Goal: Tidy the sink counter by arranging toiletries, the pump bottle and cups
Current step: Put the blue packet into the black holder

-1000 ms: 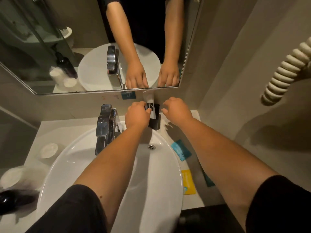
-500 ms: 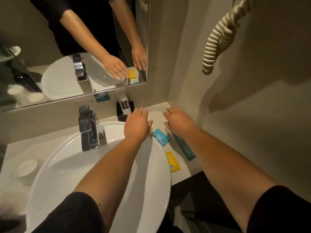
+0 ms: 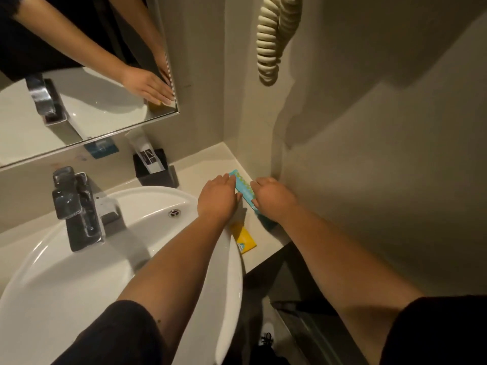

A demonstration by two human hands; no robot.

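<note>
left hand [image 3: 217, 197] fingers flat on blue packet [image 3: 243, 189] | right hand [image 3: 272, 197] fingers grasping it

We see bare surface [image 3: 203, 164] behind the hands; wall [image 3: 342, 180] blocks right, basin rim [image 3: 232, 248] left, black holder [image 3: 155, 175] back-left.

Yellow packet [image 3: 245, 239] partly hidden by L arm.

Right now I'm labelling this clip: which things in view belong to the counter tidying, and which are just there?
Part of the job:
turquoise packet, between left hand and right hand
yellow packet
tube in the black holder

Just there:
faucet
sink basin
mirror
coiled cord
</note>
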